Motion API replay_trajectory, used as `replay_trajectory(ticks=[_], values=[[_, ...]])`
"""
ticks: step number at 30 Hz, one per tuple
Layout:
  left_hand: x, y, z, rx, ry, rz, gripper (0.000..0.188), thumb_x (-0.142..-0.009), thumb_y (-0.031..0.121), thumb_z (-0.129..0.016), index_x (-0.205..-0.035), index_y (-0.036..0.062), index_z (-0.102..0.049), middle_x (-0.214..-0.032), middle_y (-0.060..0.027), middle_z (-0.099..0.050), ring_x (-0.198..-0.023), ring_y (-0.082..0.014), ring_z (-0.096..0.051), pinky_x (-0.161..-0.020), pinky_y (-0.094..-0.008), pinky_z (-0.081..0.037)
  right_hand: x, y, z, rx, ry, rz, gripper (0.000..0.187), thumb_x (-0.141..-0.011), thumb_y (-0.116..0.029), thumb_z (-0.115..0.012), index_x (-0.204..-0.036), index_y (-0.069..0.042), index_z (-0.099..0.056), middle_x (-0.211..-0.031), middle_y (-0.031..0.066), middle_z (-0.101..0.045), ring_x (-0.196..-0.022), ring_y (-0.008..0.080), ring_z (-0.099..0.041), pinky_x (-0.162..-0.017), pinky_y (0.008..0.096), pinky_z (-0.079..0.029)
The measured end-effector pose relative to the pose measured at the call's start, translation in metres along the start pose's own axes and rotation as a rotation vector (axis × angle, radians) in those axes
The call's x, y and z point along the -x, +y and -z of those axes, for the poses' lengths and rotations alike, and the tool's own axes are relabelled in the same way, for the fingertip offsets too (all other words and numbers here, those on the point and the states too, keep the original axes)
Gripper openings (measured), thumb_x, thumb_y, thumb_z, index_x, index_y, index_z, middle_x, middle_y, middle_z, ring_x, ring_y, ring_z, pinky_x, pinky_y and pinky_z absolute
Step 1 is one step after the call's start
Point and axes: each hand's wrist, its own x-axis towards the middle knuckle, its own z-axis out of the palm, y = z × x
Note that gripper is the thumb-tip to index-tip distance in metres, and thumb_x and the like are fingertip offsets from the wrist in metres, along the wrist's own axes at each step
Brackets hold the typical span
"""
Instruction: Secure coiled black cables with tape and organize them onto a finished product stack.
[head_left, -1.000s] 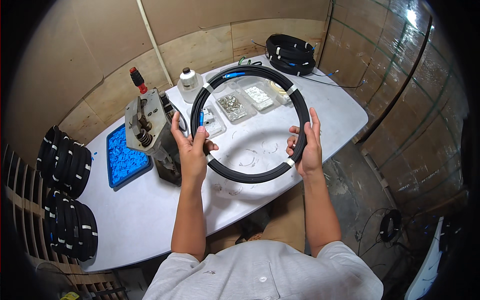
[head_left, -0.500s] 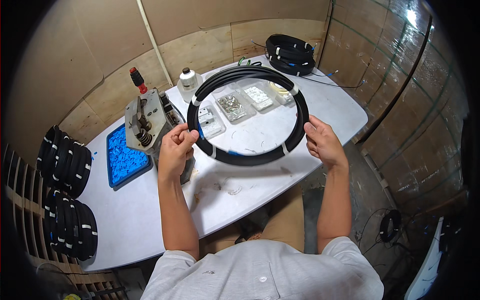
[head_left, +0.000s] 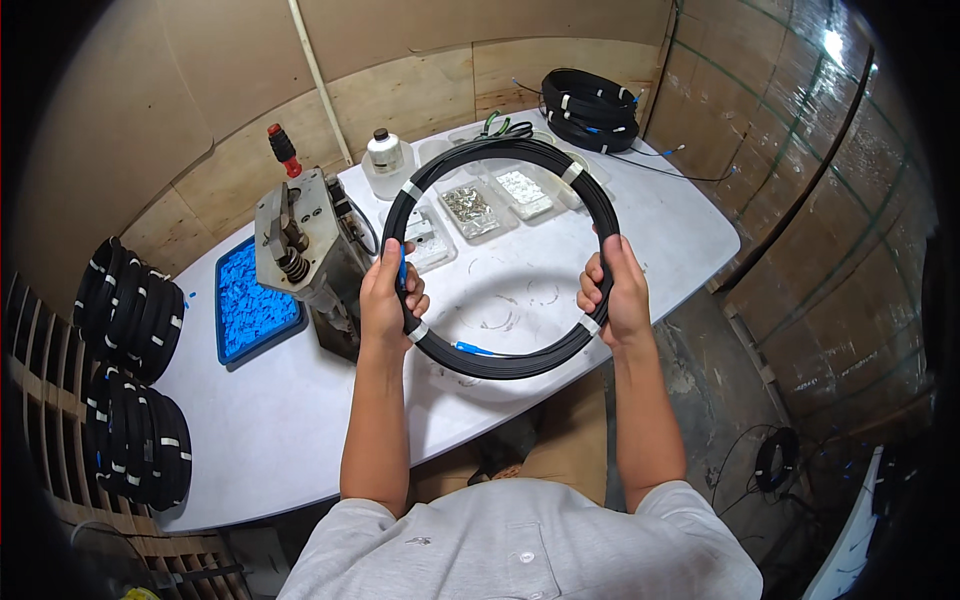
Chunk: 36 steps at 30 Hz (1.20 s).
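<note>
A coil of black cable [head_left: 490,366], bound with white tape bands, is held up above the white table. My left hand [head_left: 388,300] is closed round its left side, thumb on top. On the opposite side my right hand [head_left: 620,290] grips the ring, fingers wrapped from the inside. A blue cable connector [head_left: 473,348] shows at the coil's lower inner edge. More blue shows beside my left thumb, partly covered by the hand.
A metal hand press [head_left: 310,235] stands left of the coil, beside a tray of blue parts [head_left: 222,340]. Behind are small clear bins [head_left: 468,210] and a white bottle [head_left: 384,150]. Stacked black coils [head_left: 590,105] sit at the far right; more coils [head_left: 140,440] line the left edge.
The coil has come nearer to me and tilted to face upward more. Both hands have shifted from pinching its edges to wrapping round its sides.
</note>
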Motion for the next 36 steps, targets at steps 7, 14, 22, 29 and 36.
replay_trajectory(ticks=[7, 14, 22, 29, 36], values=[[-0.003, 0.005, 0.006, 0.233, -0.045, -0.016, 0.043, -0.103, 0.042, -0.049, -0.127, 0.0069, -0.052, -0.074, -0.0043, -0.052, -0.053, -0.0103, -0.043, -0.045, -0.023, -0.037, 0.011, -0.001, -0.011, -0.168, -0.021, 0.123, 0.063, -0.097, -0.016, -0.037, -0.158, -0.018, -0.02, -0.116, 0.0157, -0.051, -0.081, 0.0181, -0.057, -0.06, 0.0298, -0.052], [-0.006, 0.021, 0.019, 0.191, -0.163, -0.019, 0.061, -0.102, 0.049, -0.04, -0.144, 0.0045, -0.041, -0.095, -0.0217, -0.067, -0.09, -0.0367, -0.071, -0.077, -0.0383, -0.063, 0.005, 0.009, 0.024, -0.012, -0.348, 0.243, 0.077, -0.085, 0.008, -0.035, -0.159, -0.008, -0.019, -0.135, 0.0239, -0.056, -0.121, 0.0309, -0.058, -0.101, 0.0416, -0.049], [0.012, 0.037, 0.021, -0.407, -0.349, -0.136, 0.059, -0.095, 0.028, -0.068, -0.139, -0.0047, -0.046, -0.103, -0.0148, -0.07, -0.086, -0.0168, -0.069, -0.068, -0.0258, -0.055, -0.014, -0.002, 0.053, 1.046, 0.062, 0.707, 0.036, -0.091, -0.028, -0.075, -0.115, -0.001, -0.067, -0.087, -0.0008, -0.051, -0.077, 0.0091, -0.045, -0.065, 0.0233, -0.037], [-0.005, 0.006, 0.005, -0.511, -0.101, -0.418, 0.041, -0.097, 0.029, -0.068, -0.125, -0.0007, -0.061, -0.09, -0.0001, -0.062, -0.072, -0.006, -0.054, -0.065, -0.0205, -0.045, -0.005, 0.006, 0.03, 0.175, 0.047, 0.348, 0.042, -0.102, -0.04, -0.056, -0.117, -0.001, -0.051, -0.08, 0.0004, -0.05, -0.062, 0.0084, -0.052, -0.059, 0.0278, -0.049], [-0.007, -0.013, -0.005, -0.307, -0.055, -0.262, 0.031, -0.105, 0.042, -0.048, -0.108, 0.0105, -0.049, -0.077, -0.0006, -0.051, -0.059, -0.0075, -0.045, -0.055, -0.0241, -0.041, 0.006, 0.001, 0.014, 0.125, 0.136, 0.136, 0.038, -0.088, -0.002, -0.06, -0.124, 0.002, -0.051, -0.073, -0.0027, -0.045, -0.053, 0.0045, -0.041, -0.044, 0.0214, -0.037]])
